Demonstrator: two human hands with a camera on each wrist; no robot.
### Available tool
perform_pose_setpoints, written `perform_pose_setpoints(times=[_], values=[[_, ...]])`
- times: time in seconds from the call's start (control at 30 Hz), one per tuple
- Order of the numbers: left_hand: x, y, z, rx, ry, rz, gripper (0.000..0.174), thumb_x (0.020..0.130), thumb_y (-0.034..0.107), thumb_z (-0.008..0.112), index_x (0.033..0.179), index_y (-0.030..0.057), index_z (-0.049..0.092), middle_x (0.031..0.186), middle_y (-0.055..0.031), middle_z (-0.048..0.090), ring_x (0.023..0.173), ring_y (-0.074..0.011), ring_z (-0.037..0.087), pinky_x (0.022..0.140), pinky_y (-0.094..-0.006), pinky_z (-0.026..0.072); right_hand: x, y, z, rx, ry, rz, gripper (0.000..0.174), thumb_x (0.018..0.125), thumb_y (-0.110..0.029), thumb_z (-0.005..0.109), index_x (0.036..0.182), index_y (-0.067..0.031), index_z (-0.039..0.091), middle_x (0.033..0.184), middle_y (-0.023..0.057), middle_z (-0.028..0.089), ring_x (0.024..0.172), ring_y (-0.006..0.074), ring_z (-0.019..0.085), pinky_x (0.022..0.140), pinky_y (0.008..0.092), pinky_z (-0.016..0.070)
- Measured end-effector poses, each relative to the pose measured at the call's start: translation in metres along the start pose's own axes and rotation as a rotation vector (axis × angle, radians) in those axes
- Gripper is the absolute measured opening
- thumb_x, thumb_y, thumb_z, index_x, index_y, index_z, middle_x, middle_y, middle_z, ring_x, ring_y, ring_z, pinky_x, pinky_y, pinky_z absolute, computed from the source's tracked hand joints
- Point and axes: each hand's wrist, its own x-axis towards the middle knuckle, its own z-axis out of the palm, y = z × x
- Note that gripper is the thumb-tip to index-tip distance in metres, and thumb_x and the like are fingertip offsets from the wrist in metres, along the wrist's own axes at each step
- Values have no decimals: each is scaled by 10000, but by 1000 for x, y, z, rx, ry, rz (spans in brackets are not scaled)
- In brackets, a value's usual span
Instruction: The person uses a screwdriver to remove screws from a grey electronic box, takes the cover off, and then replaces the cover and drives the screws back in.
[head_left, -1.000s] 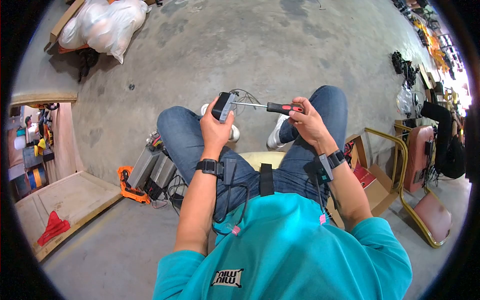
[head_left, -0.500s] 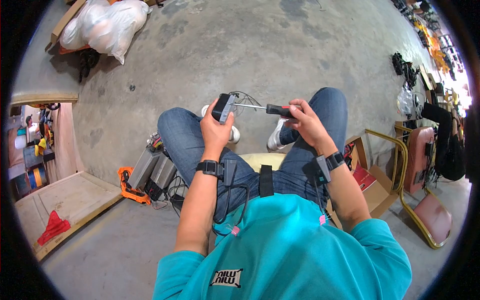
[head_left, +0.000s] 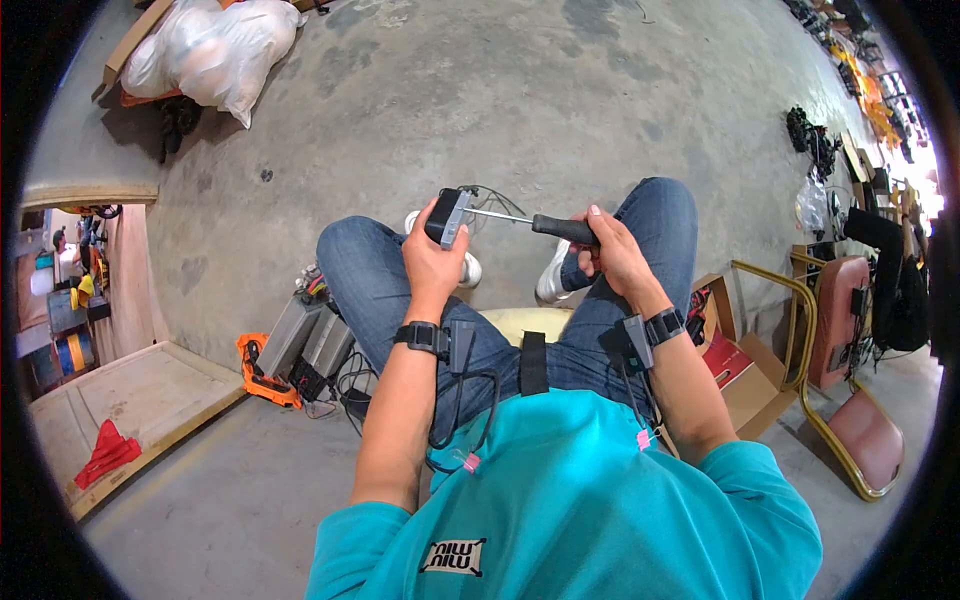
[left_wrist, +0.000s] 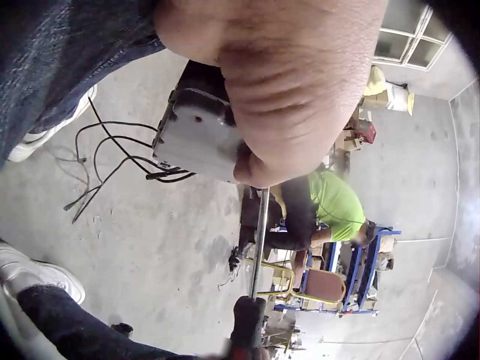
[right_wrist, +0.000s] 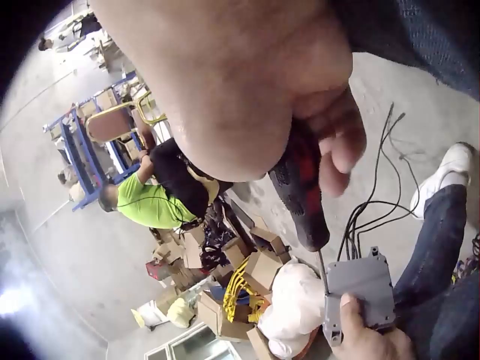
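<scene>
My left hand (head_left: 432,262) grips a small black-and-grey box (head_left: 453,220), its thumb across the edge of the grey face. The box's flat grey side shows in the right wrist view, with screw holes at its corners. In my right hand (head_left: 622,256) is a screwdriver (head_left: 565,229) with a black-and-red handle, its end against the palm and fingers curled about it. The steel shaft (right_wrist: 322,268) points left, and its tip meets the grey edge of the box near a corner. Thin black cables (right_wrist: 367,214) trail just beyond the box.
Left of my leg stand grey metal units (head_left: 290,335) and an orange-framed part (head_left: 262,375). A cardboard box (head_left: 755,385) and a gold-framed chair (head_left: 865,430) are on the right. White bags (head_left: 215,60) lie at far left. Another person (left_wrist: 337,206) in a green shirt is in the background.
My right hand has turned and shifted its hold on the screwdriver handle, covering the red part seen before. The handle has dropped slightly. The left hand and box have stayed nearly still.
</scene>
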Motion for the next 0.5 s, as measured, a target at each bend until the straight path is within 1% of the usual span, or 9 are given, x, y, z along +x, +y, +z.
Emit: perform_pose_setpoints(times=[0.03,0.1,0.2,0.23,0.3,0.33,0.43,0.47,0.5], values=[[0,1,0,-1,-3,0,507,771,92,742,1233,-43,582,1102,-183,694,1002,-231,682,895,-334,517,2,2,1,0,0,0,236,971,-158,547,1180,-67,485,1012,74,584,791,138,586,647,260,480],[-1,2,-1,-3,-7,2,504,770,90,741,1232,-39,585,1102,-182,695,1002,-230,683,893,-335,518,6,6,7,169,179,-170,279,1013,-275,522,1190,-64,482,971,70,594,784,138,608,614,245,478],[1,1,0,26,-14,-1,533,758,100,735,1248,-37,575,1089,-189,698,1007,-254,694,876,-334,525,8,3,8,174,141,-294,309,1029,-319,482,1190,-55,497,897,63,614,733,130,602,585,230,468],[1,1,-1,5,-11,1,536,760,102,736,1251,-37,573,1087,-190,698,1003,-255,694,873,-334,526,6,-2,12,172,138,-296,309,1029,-319,482,1190,-55,497,897,63,614,733,130,602,585,230,468],[1,0,-1,-15,-3,2,538,761,103,736,1253,-38,571,1085,-191,698,1000,-257,695,870,-335,526,-2,-10,22,74,227,-44,274,1018,-250,476,1204,-49,493,917,76,627,695,126,589,579,228,466],[1,0,0,-25,2,9,539,762,104,737,1255,-38,571,1085,-190,699,994,-255,696,867,-334,528,-3,-5,13,45,181,15,276,1003,-224,497,1215,-47,487,932,80,637,707,140,593,599,245,474],[1,0,0,-32,2,11,540,763,105,738,1256,-38,570,1077,-185,702,983,-251,698,863,-334,528,5,4,5,97,121,-128,315,1013,-281,502,1215,-40,482,956,83,620,718,145,603,594,242,472],[1,0,0,-28,0,6,541,763,105,739,1257,-38,570,1068,-181,706,977,-249,699,863,-333,528,8,10,5,98,123,-129,315,1013,-281,502,1215,-40,482,956,83,620,718,145,603,594,242,472],[0,-1,0,-30,-1,10,541,763,105,739,1257,-38,570,1068,-181,706,977,-249,699,863,-333,528,12,13,7,142,172,-228,328,1018,-302,492,1205,-33,487,976,87,608,713,146,606,585,243,471]])
